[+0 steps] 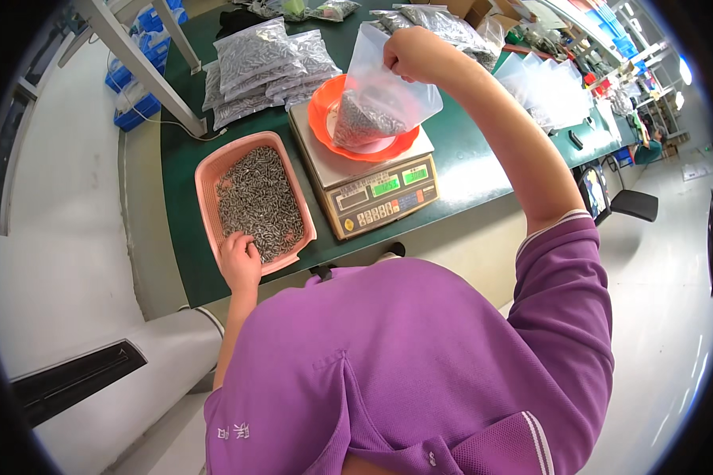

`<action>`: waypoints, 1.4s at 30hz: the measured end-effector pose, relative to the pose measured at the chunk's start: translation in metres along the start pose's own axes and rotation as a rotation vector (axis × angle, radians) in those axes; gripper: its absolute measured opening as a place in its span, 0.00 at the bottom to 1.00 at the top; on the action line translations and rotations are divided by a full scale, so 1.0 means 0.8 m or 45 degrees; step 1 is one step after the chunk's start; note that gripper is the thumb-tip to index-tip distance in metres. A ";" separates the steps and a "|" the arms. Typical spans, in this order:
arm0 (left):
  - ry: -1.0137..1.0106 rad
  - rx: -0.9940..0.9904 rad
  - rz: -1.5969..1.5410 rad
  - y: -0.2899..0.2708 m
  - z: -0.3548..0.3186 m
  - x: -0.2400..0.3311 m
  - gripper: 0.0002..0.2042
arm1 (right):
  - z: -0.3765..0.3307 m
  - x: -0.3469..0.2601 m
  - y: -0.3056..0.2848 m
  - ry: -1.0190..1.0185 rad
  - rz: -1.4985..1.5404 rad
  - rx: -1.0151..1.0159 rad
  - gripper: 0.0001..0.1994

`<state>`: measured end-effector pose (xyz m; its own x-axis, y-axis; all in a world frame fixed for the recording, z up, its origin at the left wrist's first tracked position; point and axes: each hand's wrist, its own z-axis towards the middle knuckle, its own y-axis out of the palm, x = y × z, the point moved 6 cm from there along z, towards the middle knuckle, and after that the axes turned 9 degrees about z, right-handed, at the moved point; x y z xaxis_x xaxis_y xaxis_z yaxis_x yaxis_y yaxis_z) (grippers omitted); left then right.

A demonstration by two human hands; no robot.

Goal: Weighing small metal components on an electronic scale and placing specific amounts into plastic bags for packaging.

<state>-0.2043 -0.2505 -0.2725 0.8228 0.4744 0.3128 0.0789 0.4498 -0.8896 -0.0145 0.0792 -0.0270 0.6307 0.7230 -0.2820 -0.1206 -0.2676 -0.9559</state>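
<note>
While the right hand (410, 54) up in the top middle of the frame pinches the mouth of a clear plastic bag (376, 91), the bag hangs pretty much straight down, long axis vertical, with its heavy bottom full of small grey metal parts sitting in the orange dish (325, 127) on the weighing scale (372, 186). The left hand (240, 257) is well apart from it, lower left, fingers curled down into the loose parts at the near end of the pink tray (214, 170), so it's clearly the closer one to that pile. Behind the tray, upper left, there's a stack of filled clear bags (261, 59), all on the green worktop (467, 158). Empty clear bags (547, 87) lie upper right.
</note>
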 end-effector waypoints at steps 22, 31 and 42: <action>-0.945 -0.874 -2.524 -0.029 -0.053 0.144 0.16 | -0.158 -0.195 0.252 -1.057 1.066 -0.387 0.11; -1.428 -1.391 -2.631 0.009 -0.069 0.129 0.15 | -0.173 -0.193 0.238 -1.101 1.011 -0.219 0.08; -1.396 -1.512 -2.779 0.025 -0.068 0.122 0.16 | -0.170 -0.189 0.241 -1.075 0.870 -0.188 0.08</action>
<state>-0.0918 -0.2359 -0.2777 -0.9200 0.3781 0.1033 0.2561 0.3804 0.8886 -0.0293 -0.1683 -0.1575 -0.2696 0.5812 -0.7678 -0.1160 -0.8111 -0.5733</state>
